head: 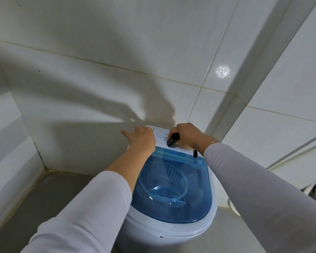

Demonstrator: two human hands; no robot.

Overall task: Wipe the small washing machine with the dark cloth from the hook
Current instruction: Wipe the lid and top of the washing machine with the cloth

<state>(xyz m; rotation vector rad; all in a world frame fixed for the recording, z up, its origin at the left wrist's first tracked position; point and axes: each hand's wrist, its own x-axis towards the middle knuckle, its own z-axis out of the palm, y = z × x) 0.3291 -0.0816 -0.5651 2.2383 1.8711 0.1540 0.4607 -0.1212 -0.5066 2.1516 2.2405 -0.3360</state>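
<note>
The small white washing machine stands on the floor against the tiled wall, with a see-through blue lid on top. My right hand is closed around the dark cloth and presses it onto the white control panel at the machine's back edge. A strip of the cloth hangs out below my wrist. My left hand rests on the machine's back left corner, fingers curled over the edge and thumb pointing left. No hook is in view.
White tiled walls close in behind and to the left, meeting in a corner at the left. The grey floor spreads left of the machine. A white pipe and a fixture sit at the right edge.
</note>
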